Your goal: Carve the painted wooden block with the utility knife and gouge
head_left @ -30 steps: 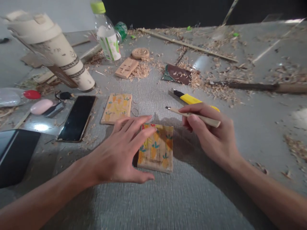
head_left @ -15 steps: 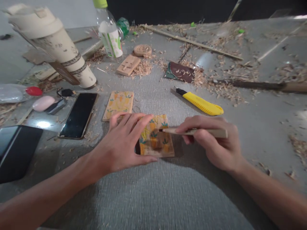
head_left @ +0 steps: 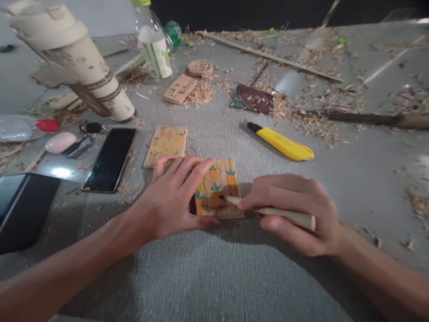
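My left hand point(head_left: 176, 197) grips a small painted wooden block point(head_left: 231, 192) by its left part, fingers over the far edge and thumb at the near edge. Orange carrots with teal tops and yellow strokes cover its face. My right hand point(head_left: 298, 210) is closed around a tapered, pale wooden-handled tool point(head_left: 284, 215) with a short dark tip; its exact kind is unclear. That tip is over the middle of the block, near a carrot; whether it touches cannot be made out. Just behind my left hand lies a second carrot-painted block point(head_left: 167, 145).
A yellow utility knife point(head_left: 284, 143), blade out, lies beyond my right hand. To the left are a phone point(head_left: 110, 158), a cream tumbler point(head_left: 90, 67) and a black case point(head_left: 27, 210). Carved wooden pieces point(head_left: 181, 88), a plastic bottle point(head_left: 156, 51) and wood shavings point(head_left: 201, 94) lie farther back.
My right hand has moved nearer to me, and the tool's handle end has swung down toward me. Its tip sits slightly lower on the block. My left hand keeps its hold.
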A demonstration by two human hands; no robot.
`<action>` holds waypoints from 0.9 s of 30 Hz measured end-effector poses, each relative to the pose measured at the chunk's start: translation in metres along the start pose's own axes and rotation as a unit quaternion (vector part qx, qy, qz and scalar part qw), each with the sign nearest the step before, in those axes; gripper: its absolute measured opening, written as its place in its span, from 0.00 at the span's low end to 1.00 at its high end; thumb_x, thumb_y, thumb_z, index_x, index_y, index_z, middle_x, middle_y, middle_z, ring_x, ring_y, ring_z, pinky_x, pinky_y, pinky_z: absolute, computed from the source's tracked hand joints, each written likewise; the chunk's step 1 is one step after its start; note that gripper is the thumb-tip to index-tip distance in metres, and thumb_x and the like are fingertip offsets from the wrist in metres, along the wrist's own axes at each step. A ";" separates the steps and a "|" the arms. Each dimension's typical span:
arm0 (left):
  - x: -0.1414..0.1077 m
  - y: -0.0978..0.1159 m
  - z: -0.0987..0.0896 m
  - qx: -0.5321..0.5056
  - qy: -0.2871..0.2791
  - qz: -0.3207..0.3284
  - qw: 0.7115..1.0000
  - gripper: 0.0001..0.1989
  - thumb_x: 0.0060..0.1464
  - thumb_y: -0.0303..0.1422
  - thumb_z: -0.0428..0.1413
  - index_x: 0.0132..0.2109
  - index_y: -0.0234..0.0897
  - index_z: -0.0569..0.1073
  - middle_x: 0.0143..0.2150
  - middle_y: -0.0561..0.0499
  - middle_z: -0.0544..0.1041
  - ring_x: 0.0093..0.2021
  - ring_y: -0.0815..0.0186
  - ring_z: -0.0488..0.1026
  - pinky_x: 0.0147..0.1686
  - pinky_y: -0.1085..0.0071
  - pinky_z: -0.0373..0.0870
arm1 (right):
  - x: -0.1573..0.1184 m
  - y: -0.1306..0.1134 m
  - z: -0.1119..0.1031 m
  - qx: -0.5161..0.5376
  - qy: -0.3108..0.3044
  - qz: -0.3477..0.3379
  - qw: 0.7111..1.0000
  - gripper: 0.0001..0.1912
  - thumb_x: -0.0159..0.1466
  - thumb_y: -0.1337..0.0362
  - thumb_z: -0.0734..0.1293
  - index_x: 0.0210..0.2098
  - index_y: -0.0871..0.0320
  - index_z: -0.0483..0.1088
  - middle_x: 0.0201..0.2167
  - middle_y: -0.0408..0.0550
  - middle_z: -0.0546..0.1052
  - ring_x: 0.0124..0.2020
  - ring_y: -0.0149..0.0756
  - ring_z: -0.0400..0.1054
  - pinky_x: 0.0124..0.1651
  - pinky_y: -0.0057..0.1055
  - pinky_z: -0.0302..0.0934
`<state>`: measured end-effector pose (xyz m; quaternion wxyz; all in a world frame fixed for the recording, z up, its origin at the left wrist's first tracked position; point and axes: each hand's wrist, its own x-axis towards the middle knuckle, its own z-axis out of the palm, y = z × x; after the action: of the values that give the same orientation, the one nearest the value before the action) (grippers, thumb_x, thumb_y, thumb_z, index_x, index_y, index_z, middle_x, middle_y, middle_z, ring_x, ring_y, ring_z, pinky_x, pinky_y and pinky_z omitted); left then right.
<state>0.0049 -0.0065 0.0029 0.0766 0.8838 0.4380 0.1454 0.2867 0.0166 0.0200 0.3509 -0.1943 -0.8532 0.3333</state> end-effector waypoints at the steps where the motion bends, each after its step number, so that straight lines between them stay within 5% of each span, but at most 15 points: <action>1: 0.000 -0.001 0.001 -0.003 0.003 0.000 1.000 0.55 0.57 0.70 0.60 0.75 0.34 0.60 0.67 0.32 0.76 0.66 0.38 0.73 0.68 0.41 0.53 | 0.000 -0.001 -0.001 0.004 -0.003 0.003 1.000 0.08 0.76 0.56 0.67 0.48 0.50 0.77 0.32 0.42 0.81 0.30 0.34 0.74 0.34 0.33 0.68; 7: -0.001 0.000 0.001 -0.004 0.001 -0.004 1.000 0.55 0.54 0.65 0.66 0.76 0.37 0.58 0.67 0.34 0.75 0.66 0.39 0.73 0.69 0.41 0.53 | -0.001 -0.002 -0.001 0.012 0.018 0.033 0.999 0.09 0.77 0.55 0.66 0.44 0.49 0.78 0.30 0.41 0.82 0.29 0.34 0.75 0.31 0.33 0.67; 10: 0.000 0.001 -0.001 -0.007 -0.011 -0.013 1.000 0.55 0.55 0.61 0.68 0.76 0.37 0.57 0.68 0.33 0.74 0.67 0.38 0.71 0.69 0.39 0.53 | -0.005 -0.001 0.001 -0.016 0.077 0.066 0.995 0.11 0.78 0.56 0.64 0.44 0.49 0.78 0.31 0.41 0.81 0.27 0.33 0.72 0.29 0.34 0.64; 14: 0.001 -0.002 -0.001 0.007 0.001 -0.050 0.999 0.52 0.57 0.64 0.64 0.76 0.38 0.58 0.68 0.32 0.73 0.68 0.36 0.70 0.67 0.35 0.55 | -0.005 0.006 0.000 -0.130 0.163 0.131 0.969 0.09 0.77 0.56 0.66 0.50 0.49 0.78 0.36 0.45 0.80 0.34 0.37 0.73 0.37 0.39 0.65; 19: 0.002 -0.003 0.000 0.044 0.038 -0.067 0.996 0.53 0.56 0.65 0.64 0.75 0.38 0.59 0.68 0.30 0.71 0.67 0.33 0.69 0.64 0.34 0.59 | -0.002 0.018 0.000 -0.247 0.066 0.164 0.953 0.28 0.73 0.39 0.68 0.62 0.51 0.74 0.52 0.55 0.80 0.53 0.54 0.75 0.54 0.52 0.63; 23: 0.002 -0.002 -0.001 0.062 0.058 -0.087 0.993 0.53 0.53 0.63 0.67 0.75 0.40 0.59 0.68 0.30 0.70 0.66 0.30 0.67 0.61 0.34 0.61 | -0.003 0.022 0.003 -0.284 0.003 0.181 0.942 0.25 0.77 0.41 0.63 0.59 0.53 0.76 0.51 0.56 0.78 0.54 0.54 0.73 0.57 0.55 0.61; 27: 0.003 -0.003 0.000 0.056 0.055 -0.095 0.992 0.53 0.52 0.60 0.69 0.75 0.42 0.59 0.69 0.31 0.69 0.66 0.30 0.67 0.60 0.34 0.62 | -0.002 0.023 0.001 -0.283 0.014 0.172 0.944 0.19 0.77 0.48 0.65 0.57 0.52 0.78 0.50 0.55 0.76 0.51 0.51 0.73 0.55 0.53 0.62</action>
<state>0.0044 -0.0027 0.0030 0.0157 0.8315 0.5313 0.1612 0.2896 0.0317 0.0027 0.2308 -0.4339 -0.8610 0.1309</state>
